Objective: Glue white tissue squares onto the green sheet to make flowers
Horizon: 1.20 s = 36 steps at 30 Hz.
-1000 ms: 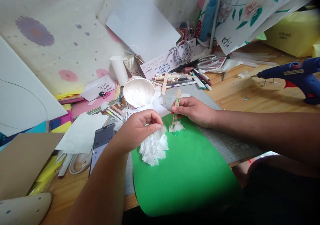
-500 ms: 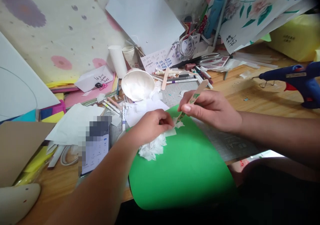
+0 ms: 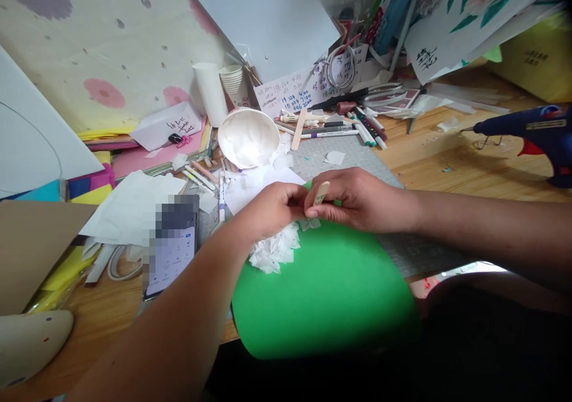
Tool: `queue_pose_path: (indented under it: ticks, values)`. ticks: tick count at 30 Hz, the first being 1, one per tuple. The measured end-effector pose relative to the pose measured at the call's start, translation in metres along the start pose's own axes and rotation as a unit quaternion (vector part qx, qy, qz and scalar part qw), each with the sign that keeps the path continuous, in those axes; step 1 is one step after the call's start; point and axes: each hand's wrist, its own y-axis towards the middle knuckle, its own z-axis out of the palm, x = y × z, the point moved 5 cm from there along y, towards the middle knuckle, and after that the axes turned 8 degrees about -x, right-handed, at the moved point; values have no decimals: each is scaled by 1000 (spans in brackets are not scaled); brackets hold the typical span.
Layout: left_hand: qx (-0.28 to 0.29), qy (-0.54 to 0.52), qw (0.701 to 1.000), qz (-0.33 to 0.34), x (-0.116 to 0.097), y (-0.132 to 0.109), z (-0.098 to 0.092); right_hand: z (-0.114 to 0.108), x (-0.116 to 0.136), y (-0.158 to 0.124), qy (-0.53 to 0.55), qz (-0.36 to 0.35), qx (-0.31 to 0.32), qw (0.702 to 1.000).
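My right hand (image 3: 357,202) is closed around a wooden craft stick (image 3: 320,193) with green marks, held at a steep tilt. Close against it, my left hand (image 3: 279,208) has its thumb and fingers pinched together. What lies between those fingertips is hidden. Under both hands lies a green sheet (image 3: 322,295), its near edge curving down past the table. A ruffled cluster of white paper pieces (image 3: 273,250) sits on the sheet below my left hand. Another small white piece (image 3: 310,224) shows just beneath the fingertips.
Behind the hands, a paper cup (image 3: 248,140) holding white scraps lies tipped toward me. Several pens (image 3: 328,133) and another craft stick (image 3: 299,129) lie near it. A phone (image 3: 172,253) is left of my forearm. At the right stands a blue glue gun (image 3: 527,131).
My right hand has moved left and down to meet my left hand. The craft stick stands steeper, with less of it showing. The camera view has shifted slightly.
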Motion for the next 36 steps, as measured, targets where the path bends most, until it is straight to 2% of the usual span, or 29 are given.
queue_pose_path:
  ticks: [11,15,17,20,22,25,30,36]
  values:
    - [4,70,998,9,0,-3,-5,2,3,7,-52,-8,21,998]
    - [-1,94,995,18,1,-2,-6,2,4,9,-34,2,27,999]
    - [-6,107,994,26,1,-2,-6,-4,4,10,-1,23,2,1000]
    - [-4,121,992,42,0,-2,-6,-18,-1,8,70,101,-77,989]
    - [-3,130,990,51,-1,-1,-6,-23,-7,6,110,149,-101,977]
    - [-8,143,988,54,-1,0,-6,-19,-13,3,121,175,-66,975]
    - [-18,152,987,41,-2,-1,-7,-7,-17,2,105,156,-18,982]
    - [-42,151,987,25,-5,-4,-13,-3,-16,3,109,144,-18,983]
